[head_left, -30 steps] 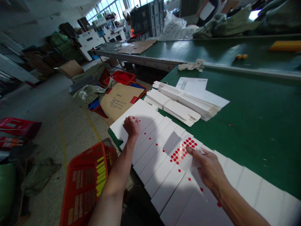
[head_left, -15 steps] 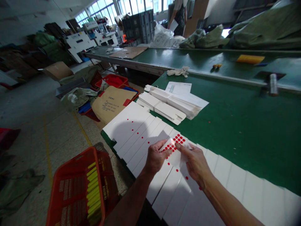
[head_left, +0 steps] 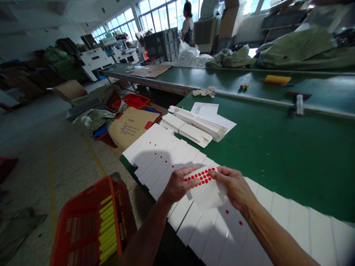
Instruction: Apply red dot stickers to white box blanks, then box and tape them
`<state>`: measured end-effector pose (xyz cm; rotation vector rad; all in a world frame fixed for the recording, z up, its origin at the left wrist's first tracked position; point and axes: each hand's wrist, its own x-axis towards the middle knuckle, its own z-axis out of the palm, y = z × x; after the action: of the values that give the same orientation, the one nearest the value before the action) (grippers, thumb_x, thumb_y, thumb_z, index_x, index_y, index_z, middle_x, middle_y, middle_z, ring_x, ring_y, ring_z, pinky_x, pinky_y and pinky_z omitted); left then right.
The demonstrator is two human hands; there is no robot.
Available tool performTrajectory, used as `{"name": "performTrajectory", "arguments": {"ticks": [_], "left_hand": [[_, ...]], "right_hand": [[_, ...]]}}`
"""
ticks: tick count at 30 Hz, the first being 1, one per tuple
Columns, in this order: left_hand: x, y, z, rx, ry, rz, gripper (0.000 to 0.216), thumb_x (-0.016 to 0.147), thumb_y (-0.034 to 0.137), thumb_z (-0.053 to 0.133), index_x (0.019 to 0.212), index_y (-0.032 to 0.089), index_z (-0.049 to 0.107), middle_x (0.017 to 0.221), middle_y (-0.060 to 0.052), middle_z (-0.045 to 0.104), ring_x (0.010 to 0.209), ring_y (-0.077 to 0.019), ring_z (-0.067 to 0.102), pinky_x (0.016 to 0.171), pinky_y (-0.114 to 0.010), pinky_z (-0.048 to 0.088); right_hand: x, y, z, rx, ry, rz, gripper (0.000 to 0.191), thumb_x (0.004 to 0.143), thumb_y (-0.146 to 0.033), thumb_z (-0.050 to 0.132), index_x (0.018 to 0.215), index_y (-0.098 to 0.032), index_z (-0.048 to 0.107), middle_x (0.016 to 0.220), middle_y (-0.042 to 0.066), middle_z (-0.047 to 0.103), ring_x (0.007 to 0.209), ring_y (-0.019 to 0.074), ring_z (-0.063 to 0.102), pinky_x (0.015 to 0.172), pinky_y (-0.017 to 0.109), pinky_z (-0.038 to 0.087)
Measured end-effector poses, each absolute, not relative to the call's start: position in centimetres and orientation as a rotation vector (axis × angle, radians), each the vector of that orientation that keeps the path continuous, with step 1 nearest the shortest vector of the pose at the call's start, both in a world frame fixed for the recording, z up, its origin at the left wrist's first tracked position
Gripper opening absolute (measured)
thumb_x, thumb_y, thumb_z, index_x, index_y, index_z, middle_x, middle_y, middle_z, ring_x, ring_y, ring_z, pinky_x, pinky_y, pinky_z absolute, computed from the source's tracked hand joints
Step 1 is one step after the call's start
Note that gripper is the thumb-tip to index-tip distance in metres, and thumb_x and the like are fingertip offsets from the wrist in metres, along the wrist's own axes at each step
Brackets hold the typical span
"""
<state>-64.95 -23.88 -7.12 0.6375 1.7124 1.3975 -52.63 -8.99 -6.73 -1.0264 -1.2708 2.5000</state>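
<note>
Both hands pinch a white sheet of round red stickers (head_left: 208, 194) above the table's near edge. My left hand (head_left: 179, 184) grips its left end, thumb on top. At the right end, my right hand (head_left: 234, 184) is closed with thumb and finger on the sheet near the upper row of dots. Under the hands, flat white cartons (head_left: 194, 225) lie overlapped in a long row along the edge. Single red dots mark several of them, such as one red sticker (head_left: 227, 211) just below my right hand. The sheet and hands hide the cartons' middle.
Banded bundles of folded white cartons (head_left: 188, 129) and white papers (head_left: 205, 109) lie beyond the row on the green table (head_left: 291, 155). A glove (head_left: 204, 92) is farther back. An orange basket (head_left: 83, 221) with yellow pieces stands at lower left. A person (head_left: 188, 26) stands near the windows.
The sticker sheet has been turned more level and raised, its blank lower part now facing me. Both hands still hold it. The view has shifted, and the person in the background has moved left.
</note>
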Motion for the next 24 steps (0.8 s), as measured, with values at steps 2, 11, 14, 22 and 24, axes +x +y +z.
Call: {"name": "performTrajectory", "arguments": {"ticks": [2,11,14,22,24], "left_hand": [[-64.5,-23.8,-7.0,0.751,1.925,1.375,0.066,0.062,0.037,0.08,0.122,0.016,0.063,0.104,-0.01,0.069,0.088,-0.02,0.063,0.076,-0.029,0.052],[-63.2,-23.6,-6.4,0.62,1.727,1.459,0.031,0.07,0.031,0.073,0.096,0.014,0.074,0.079,-0.005,0.072,0.065,-0.0128,0.061,0.059,-0.023,0.048],[-63.2,-23.6,-6.0,0.52,1.554,1.499,0.03,0.071,0.03,0.073,0.095,0.012,0.075,0.072,-0.005,0.071,0.057,-0.0109,0.059,0.054,-0.022,0.046],[-63.3,-23.9,-6.1,0.462,1.412,1.544,0.033,0.071,0.033,0.074,0.095,0.01,0.075,0.069,-0.008,0.072,0.052,-0.0101,0.059,0.052,-0.021,0.046],[-63.3,-24.0,-6.1,0.491,1.427,1.52,0.033,0.072,0.034,0.073,0.094,0.01,0.075,0.07,-0.008,0.072,0.054,-0.0106,0.06,0.054,-0.022,0.047]], "right_hand": [[-52.5,-9.3,-6.9,-1.058,-1.294,2.461,0.028,0.056,-0.034,0.086,0.065,-0.015,0.068,0.059,0.004,0.069,0.046,0.0141,0.059,0.043,0.023,0.044],[-51.9,-9.9,-6.8,-1.058,-1.408,2.415,0.033,0.057,-0.041,0.085,0.059,-0.015,0.065,0.053,0.004,0.066,0.04,0.0117,0.053,0.038,0.021,0.037],[-51.7,-9.9,-6.8,-1.05,-1.44,2.419,0.033,0.059,-0.042,0.083,0.059,-0.015,0.064,0.053,0.004,0.066,0.04,0.013,0.055,0.039,0.022,0.037],[-51.4,-9.7,-6.1,-0.916,-1.452,2.587,0.03,0.063,-0.038,0.081,0.079,-0.014,0.073,0.068,0.008,0.072,0.051,0.0188,0.064,0.05,0.028,0.049],[-51.5,-9.8,-6.0,-0.932,-1.434,2.595,0.029,0.062,-0.038,0.082,0.074,-0.013,0.072,0.064,0.008,0.071,0.049,0.018,0.063,0.048,0.027,0.048]]}}
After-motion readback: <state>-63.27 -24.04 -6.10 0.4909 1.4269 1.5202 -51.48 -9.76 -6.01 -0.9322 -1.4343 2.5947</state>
